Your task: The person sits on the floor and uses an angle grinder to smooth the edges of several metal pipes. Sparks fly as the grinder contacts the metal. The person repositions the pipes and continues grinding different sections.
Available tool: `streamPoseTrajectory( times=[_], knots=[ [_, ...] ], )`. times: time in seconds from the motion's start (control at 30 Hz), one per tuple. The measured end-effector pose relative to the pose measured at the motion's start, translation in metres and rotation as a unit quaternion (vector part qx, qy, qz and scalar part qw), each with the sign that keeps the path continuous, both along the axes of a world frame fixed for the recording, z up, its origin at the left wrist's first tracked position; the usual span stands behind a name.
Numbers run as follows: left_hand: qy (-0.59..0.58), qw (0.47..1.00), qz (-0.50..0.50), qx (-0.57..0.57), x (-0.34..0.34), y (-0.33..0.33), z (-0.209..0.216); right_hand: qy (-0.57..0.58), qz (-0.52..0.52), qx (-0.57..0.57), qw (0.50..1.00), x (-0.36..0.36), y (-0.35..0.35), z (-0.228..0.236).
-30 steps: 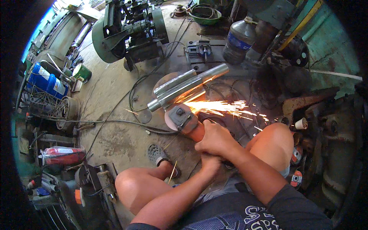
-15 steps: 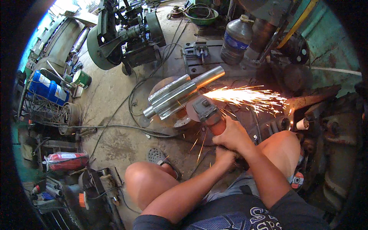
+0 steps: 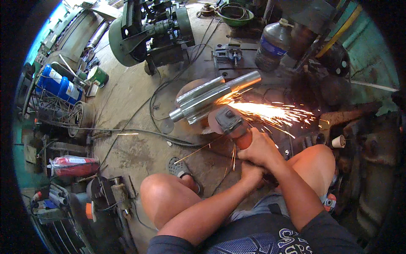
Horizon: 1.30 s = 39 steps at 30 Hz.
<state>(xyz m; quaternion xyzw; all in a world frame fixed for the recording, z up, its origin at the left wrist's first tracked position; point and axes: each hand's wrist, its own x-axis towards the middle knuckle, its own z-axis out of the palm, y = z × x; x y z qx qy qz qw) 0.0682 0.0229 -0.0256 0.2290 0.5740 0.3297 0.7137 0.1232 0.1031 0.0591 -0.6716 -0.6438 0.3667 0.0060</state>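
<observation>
An angle grinder (image 3: 233, 123) with a dark head and orange body runs against a shiny steel workpiece (image 3: 205, 100), a shaft with thicker lengthwise bars. The grinder's disc (image 3: 214, 121) meets the near side of the steel, and bright sparks (image 3: 270, 113) stream off to the right. My right hand (image 3: 263, 149) is wrapped round the orange body. Just behind it, my left hand (image 3: 252, 172) is closed round the rear of the grinder, its fingers partly hidden. Beneath the workpiece lies a rounded, rusty support (image 3: 186, 88), mostly covered.
Black cables (image 3: 148, 132) cross the floor on the left. Beyond the workpiece stand a drill-press vise (image 3: 229, 52) and a large plastic bottle (image 3: 273, 47). A wheeled machine (image 3: 154, 31) stands at far left. Blue buckets (image 3: 59, 84) and a red wrapped bundle (image 3: 75, 165) line the left side.
The view has shifted, moving the surroundings rightward in the picture. Relative to the workpiece, the grinder has moved slightly left and nearer me. Both hands keep their grip, and sparks still fly right.
</observation>
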Motion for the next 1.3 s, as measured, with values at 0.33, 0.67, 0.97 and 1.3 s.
streamPoseTrajectory(
  times=[0.33, 0.67, 0.97, 1.3],
  knots=[
    [0.009, 0.997, 0.078, 0.002, -0.028, -0.033, -0.049, -0.001, 0.066, -0.025, 0.997, -0.05, -0.013, 0.011],
    [-0.104, 0.983, 0.141, -0.053, -0.05, -0.036, -0.021, -0.006, 0.102, -0.035, 0.994, -0.064, -0.014, 0.017],
    [-0.017, 0.998, -0.001, 0.055, -0.009, -0.023, -0.034, -0.007, 0.029, -0.013, 0.999, -0.018, -0.003, 0.016],
    [0.034, 0.989, -0.081, 0.118, 0.012, 0.01, 0.006, 0.019, -0.045, 0.0, 0.999, 0.021, 0.011, 0.012]
  ],
)
